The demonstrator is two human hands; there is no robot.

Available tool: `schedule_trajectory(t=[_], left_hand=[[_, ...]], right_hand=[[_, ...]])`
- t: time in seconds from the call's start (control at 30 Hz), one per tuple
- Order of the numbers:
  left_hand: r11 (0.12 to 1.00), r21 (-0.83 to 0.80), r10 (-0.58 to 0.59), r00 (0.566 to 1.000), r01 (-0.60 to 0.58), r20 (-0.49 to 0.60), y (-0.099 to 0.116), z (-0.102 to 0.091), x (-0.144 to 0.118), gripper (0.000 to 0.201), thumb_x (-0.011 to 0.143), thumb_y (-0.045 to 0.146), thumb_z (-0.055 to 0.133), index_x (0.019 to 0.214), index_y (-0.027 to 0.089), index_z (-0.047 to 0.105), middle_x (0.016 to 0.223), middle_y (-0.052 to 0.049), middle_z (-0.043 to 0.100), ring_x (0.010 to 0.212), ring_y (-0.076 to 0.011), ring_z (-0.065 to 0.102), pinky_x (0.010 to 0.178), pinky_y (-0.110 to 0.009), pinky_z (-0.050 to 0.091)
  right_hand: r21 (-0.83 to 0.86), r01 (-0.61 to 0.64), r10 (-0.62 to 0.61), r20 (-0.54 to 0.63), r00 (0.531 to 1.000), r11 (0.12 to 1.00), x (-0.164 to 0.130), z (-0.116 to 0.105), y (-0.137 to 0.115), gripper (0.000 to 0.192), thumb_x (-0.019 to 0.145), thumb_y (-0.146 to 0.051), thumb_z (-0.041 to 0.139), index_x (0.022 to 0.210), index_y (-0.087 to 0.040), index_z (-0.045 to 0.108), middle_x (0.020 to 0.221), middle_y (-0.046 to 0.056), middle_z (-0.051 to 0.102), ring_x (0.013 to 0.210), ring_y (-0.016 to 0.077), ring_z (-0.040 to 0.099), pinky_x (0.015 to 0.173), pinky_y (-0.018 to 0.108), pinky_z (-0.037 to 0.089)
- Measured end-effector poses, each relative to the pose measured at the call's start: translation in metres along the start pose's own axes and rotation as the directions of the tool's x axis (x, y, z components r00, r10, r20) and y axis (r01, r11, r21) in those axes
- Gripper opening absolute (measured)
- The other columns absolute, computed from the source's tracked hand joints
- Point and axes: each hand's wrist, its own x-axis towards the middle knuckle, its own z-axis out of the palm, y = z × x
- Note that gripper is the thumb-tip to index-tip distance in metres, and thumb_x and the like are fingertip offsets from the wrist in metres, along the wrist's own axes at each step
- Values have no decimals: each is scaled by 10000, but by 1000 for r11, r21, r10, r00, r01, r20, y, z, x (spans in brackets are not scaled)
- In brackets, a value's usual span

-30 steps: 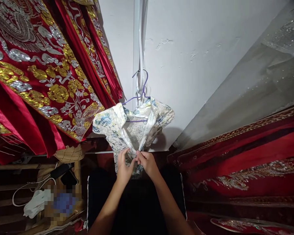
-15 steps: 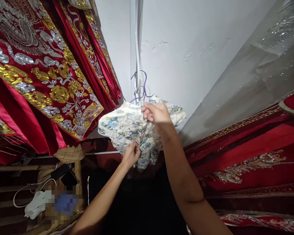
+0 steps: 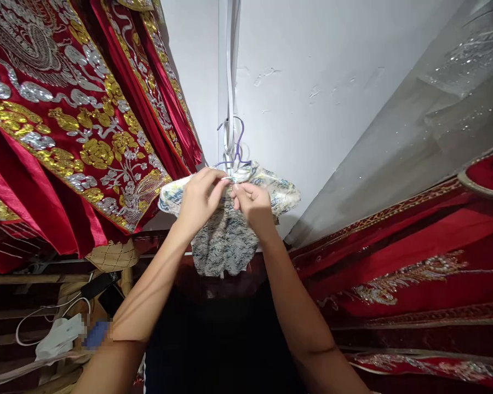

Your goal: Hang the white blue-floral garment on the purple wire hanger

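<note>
A white blouse with a blue and yellow floral print (image 3: 225,246) hangs on a purple hanger (image 3: 238,156) in front of the white wall. At its neckline, just under the hanger, my left hand (image 3: 199,200) pinches the fabric edge between thumb and fingers. Close beside it, my right hand (image 3: 252,205) is closed on the same collar area, thumb against fingertips. The fingertips of both hands nearly meet. Whatever small fastening may lie between them is too small to make out.
Red garments with gold and silver sequins (image 3: 98,131) hang at the left. Sheer sparkling fabric (image 3: 447,109) and red beaded cloth (image 3: 414,262) line the right. Lower left, a wooden rack (image 3: 28,278) stands near a dark phone (image 3: 110,300), a white cable (image 3: 18,331) and crumpled white material (image 3: 59,336).
My left hand has risen from the lower front of the blouse to the neckline. My right hand has shifted slightly down, and the blouse front now hangs lower and straighter.
</note>
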Motion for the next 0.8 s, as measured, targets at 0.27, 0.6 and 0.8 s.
schedule_trajectory(t=[0.27,0.6,0.8], left_hand=[[638,-678,-743,524,365,-417,-105,-29,-59,203,918,345,568,811,173,573,771,-11,622,776,-123,619,787,-238,515],[337,-502,-778,536,797,328,-77,55,-133,200,717,304,746,714,147,623,657,-3,620,654,-150,563,636,-257,478],[650,-524,-415,834,551,363,-22,61,-95,237,941,418,567,950,189,625,871,-21,609,811,-154,571,791,-267,468]], right_hand=[[-84,-176,180,41,983,981,-42,15,67,365,898,-453,551,647,-210,654,493,-14,555,474,135,506,508,263,394],[-119,-370,385,156,910,921,-79,-15,81,375,889,-439,562,587,-225,626,465,7,540,462,163,487,515,319,403],[-269,-221,228,-5,974,937,-73,-26,82,477,971,-601,367,915,-216,644,864,58,665,847,235,617,771,362,494]])
